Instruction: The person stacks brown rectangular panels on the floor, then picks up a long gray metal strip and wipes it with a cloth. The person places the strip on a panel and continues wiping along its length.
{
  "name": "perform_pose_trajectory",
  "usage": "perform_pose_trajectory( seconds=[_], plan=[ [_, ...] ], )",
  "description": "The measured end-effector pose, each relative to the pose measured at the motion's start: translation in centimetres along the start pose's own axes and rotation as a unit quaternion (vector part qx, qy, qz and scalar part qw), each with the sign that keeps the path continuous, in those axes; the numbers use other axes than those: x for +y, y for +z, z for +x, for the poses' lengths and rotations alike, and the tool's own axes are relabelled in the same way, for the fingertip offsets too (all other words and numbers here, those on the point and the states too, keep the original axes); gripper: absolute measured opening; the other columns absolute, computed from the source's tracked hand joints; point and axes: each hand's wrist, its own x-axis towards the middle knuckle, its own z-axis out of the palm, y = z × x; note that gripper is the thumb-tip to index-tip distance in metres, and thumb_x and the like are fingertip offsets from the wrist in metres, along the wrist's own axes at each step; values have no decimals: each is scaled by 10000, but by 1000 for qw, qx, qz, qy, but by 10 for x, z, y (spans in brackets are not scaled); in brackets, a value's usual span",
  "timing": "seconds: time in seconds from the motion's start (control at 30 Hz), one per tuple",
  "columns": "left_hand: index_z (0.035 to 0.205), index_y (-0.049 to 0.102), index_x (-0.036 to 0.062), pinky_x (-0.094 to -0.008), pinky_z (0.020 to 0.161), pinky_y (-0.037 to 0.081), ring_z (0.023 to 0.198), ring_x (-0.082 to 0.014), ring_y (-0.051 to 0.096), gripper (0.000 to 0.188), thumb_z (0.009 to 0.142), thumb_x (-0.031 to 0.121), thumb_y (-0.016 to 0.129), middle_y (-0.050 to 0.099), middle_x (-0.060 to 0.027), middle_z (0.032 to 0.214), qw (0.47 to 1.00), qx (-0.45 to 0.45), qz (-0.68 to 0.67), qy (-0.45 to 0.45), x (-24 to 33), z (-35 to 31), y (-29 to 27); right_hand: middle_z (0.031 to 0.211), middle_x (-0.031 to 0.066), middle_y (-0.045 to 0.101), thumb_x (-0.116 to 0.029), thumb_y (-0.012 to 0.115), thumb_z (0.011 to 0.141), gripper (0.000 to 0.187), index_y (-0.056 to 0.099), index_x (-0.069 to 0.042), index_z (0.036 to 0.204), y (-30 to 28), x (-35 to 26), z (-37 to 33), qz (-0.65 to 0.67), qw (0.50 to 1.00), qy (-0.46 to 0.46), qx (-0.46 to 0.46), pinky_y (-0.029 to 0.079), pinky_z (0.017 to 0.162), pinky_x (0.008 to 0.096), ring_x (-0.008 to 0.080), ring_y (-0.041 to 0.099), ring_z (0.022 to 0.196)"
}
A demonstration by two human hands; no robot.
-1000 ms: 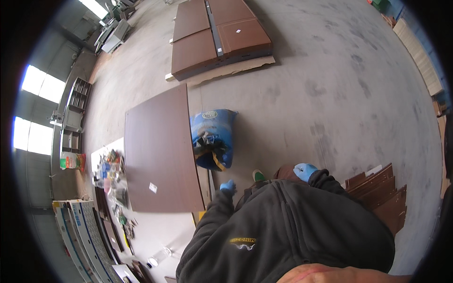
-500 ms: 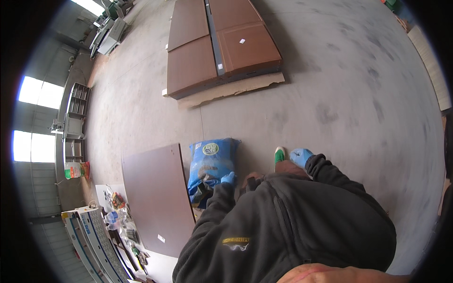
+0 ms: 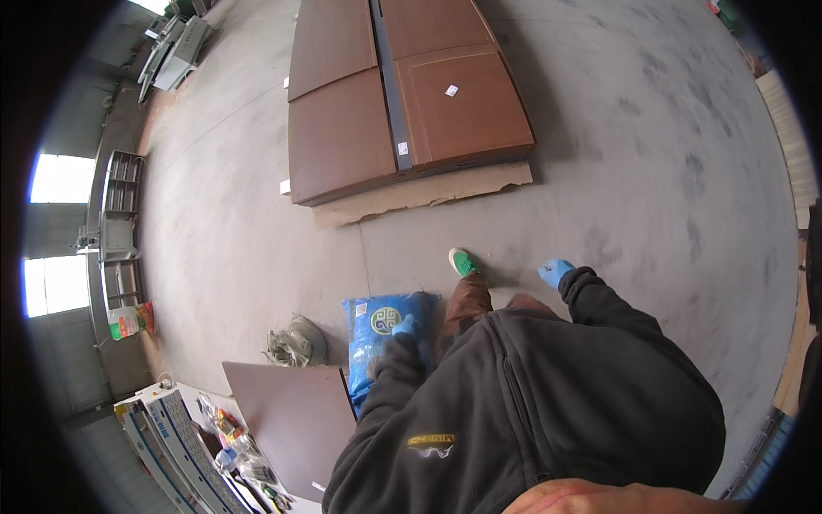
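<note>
My left hand (image 3: 404, 327), in a blue glove, is in front of a bulging blue sack (image 3: 364, 347) with a round pale emblem. Its fingers look curled in, and no held thing shows; I cannot tell whether it touches the sack. Off to the right, my right hand (image 3: 555, 272), gloved in blue too, hangs above the grey floor with its fingers curled and nothing visible in them. One green shoe (image 3: 462, 261) is stretched forward between the hands. A flat brown cabinet stack (image 3: 342, 128) with a dark gap down its middle lies ahead on torn cardboard (image 3: 428, 194).
Left of the sack stand a grey-green bag (image 3: 295, 343) and a table with a brown panel (image 3: 287, 411). Small packets and tools (image 3: 244, 454) lie beside the panel. Shelving (image 3: 120, 231) lines the left wall; pale boards (image 3: 788, 137) stand along the right edge.
The cabinet stack now appears nearer, while the sack and panel have slid lower in view. The grey-green bag has come into sight. My left hand now overlaps the sack's emblem; one foot has swung forward.
</note>
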Motion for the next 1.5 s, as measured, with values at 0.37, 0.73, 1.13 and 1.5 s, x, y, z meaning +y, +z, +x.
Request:
perform_pose_trajectory(
  seconds=[0.37,0.73,1.13,1.5],
  plan=[
    [1013,756,97,-290,565,465,690,-154,659,244,1009,312,641,707,-7,846,984,10,-72,164,332,50,55,862,115,779,-405,627,986,376,775,-62,941,-47,-13,176,57,989,134,-2,583,817,407,228,744,774],
    [1211,736,-12,-341,920,560,1000,-202,719,349,1006,269,703,775,-94,1091,972,22,7,235,487,170,113,1143,215,751,-394,625,979,394,756,-57,1137,-137,-60,410,64,991,93,71,559,973,464,414,708,1106],
    [1395,630,-17,-462,1170,425,1371,-377,572,583,983,395,648,638,-244,1417,822,126,272,484,660,398,182,1541,258,539,-429,671,997,624,590,0,1443,-159,30,703,-135,905,109,388,427,1191,464,405,525,1418],
    [1551,405,-53,-581,1241,249,1494,-491,351,814,946,427,664,473,-293,1508,683,101,358,629,662,472,206,1519,232,579,-655,568,991,824,520,-34,1532,-159,32,796,-75,863,183,465,454,1150,480,419,566,1382]
  ],
)
